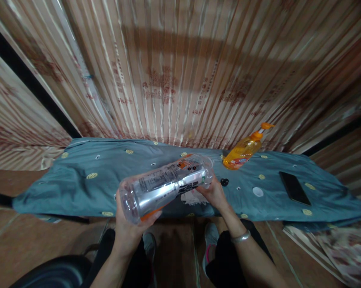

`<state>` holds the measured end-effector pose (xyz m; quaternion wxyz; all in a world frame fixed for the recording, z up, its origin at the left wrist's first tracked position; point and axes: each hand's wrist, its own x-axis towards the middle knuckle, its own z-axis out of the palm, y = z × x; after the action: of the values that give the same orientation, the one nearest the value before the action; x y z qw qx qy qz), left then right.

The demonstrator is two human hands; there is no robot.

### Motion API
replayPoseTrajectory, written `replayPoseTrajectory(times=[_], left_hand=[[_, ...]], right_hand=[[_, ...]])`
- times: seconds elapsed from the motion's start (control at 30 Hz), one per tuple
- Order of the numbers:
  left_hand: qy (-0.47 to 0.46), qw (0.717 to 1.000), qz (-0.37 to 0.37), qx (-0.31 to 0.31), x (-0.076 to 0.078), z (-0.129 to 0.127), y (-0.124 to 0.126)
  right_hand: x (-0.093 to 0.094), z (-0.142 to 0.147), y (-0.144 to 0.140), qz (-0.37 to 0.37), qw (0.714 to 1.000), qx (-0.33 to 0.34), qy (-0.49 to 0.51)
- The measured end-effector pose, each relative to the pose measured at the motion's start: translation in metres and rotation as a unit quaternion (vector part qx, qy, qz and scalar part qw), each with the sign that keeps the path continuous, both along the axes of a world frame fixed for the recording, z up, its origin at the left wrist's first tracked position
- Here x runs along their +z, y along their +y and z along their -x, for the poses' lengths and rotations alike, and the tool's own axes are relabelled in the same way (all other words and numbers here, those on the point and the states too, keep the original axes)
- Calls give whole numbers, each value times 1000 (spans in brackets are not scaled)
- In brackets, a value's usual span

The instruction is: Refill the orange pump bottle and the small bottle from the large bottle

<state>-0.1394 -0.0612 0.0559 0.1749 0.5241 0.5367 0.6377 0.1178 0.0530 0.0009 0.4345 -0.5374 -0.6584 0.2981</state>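
Observation:
A large clear plastic bottle point(165, 186) with a silver, printed label is tilted in the air above the cloth-covered table. My left hand point(128, 234) is closed around its lower left end, the thumb along the underside. At the other end, my right hand point(215, 195) grips from below, its fingers partly hidden behind the bottle. Just under the bottle lies a crumpled white tissue or cloth point(194, 197). Close to my right hand, a small black cap-like piece point(224, 182) rests on the table.
An orange pump bottle point(242, 153) stands at the back of the blue-green tablecloth point(78, 196). To the right are a white round disc point(257, 192) and a dark phone point(294, 188). A pleated curtain point(168, 72) hangs behind, and a black stool seat point(57, 272) is at lower left.

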Motion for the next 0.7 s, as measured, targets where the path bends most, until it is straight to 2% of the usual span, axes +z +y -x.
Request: replayPoseTrajectory(times=[0.17,0.3,0.47,0.7], left_hand=[[13,1000,-25,13,0,1,1],[29,999,-16,26,-6,3,0],[1,1000,-10,2,-17,6,-3],[29,999,-26,-9,-17,7,-6]], right_hand=[[-3,-1,1,-4,1000,-3,2],[-6,-1,3,-11,1000,-6,5],[-6,-2,4,-10,1000,-14,2],[-8,-2,3,-5,1000,-17,-8]])
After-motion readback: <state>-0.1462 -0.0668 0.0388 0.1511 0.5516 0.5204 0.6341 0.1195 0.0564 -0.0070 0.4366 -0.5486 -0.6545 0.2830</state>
